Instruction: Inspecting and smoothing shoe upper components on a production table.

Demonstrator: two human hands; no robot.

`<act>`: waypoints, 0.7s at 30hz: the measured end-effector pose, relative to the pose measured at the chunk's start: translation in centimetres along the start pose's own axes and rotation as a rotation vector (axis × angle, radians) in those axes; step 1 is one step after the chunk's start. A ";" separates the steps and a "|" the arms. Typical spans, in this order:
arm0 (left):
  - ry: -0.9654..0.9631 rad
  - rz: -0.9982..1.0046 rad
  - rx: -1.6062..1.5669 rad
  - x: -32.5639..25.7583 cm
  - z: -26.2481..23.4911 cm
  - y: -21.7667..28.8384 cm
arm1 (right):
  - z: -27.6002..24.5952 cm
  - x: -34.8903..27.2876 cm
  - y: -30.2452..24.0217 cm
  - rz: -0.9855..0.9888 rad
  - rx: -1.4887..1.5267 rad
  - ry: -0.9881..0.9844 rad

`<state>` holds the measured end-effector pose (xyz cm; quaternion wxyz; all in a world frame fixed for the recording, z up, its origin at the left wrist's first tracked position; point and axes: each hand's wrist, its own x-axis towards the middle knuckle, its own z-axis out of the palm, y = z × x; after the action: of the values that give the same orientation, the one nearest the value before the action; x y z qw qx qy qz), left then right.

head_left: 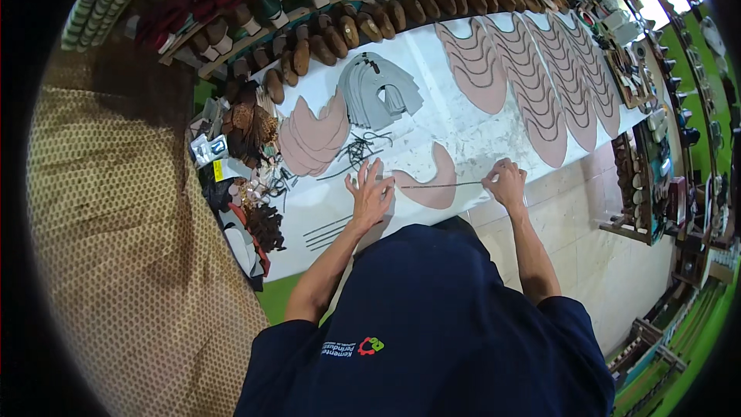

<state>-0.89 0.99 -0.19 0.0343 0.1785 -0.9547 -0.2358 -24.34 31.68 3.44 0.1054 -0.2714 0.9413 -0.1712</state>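
Pressing flat on the white tabletop (pixel 463 127), the left hand (pixel 370 194) has its fingers spread wide and holds nothing; its fingertips lie at the left tip of a curved pink leather shoe-upper piece (pixel 434 183). The right hand (pixel 505 183) is closed to a narrow pinch on the right end of a thin grey strip (pixel 440 184), which runs straight across the pink piece toward the left hand. That pink piece lies on the tabletop between the two hands, near the front edge.

Just beyond the left hand sits a tangle of dark laces (pixel 363 147), and beside it a stack of pink leather cut pieces (pixel 312 135). Behind those lies a fan of grey cut upper pieces (pixel 382 91). Several more thin grey strips (pixel 328 230) lie near the left forearm. Long overlapping rows of pink cut pieces (pixel 532 81) fill the far right part of the tabletop. Brown wooden shoe lasts (pixel 363 27) line the back edge. A heap of brown scraps and small packets (pixel 243 154) crowds the left end.
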 end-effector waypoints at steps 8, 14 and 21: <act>0.070 -0.001 0.016 -0.2 -0.1 -0.3 | 4.0 1.1 -6.4 -0.345 0.257 0.086; 0.051 -0.036 0.066 0.0 0.1 0.1 | 7.6 0.5 -13.8 -0.585 0.179 0.009; 0.000 -0.038 0.067 0.2 -0.2 0.0 | 8.9 1.2 -14.7 -0.597 0.085 -0.024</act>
<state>-1.04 0.86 -0.01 0.0236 0.1974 -0.9585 -0.2041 -15.76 17.01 0.68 0.0730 -0.5335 0.8104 -0.2307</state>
